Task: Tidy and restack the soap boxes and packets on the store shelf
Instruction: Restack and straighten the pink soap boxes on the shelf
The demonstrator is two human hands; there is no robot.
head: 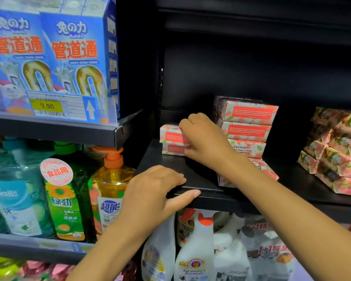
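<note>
I see R hand [203, 140] gripping the top soap box [170, 134] of a 2-box stack at the shelf [190, 175] left rear, near the tall stack [247, 122]. L hand [150, 191] lies open on the front edge; bare shelf floor shows btw. both hands.

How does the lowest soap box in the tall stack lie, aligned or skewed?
Skewed: the lowest soap box juts out to the right from under the stack.
</note>
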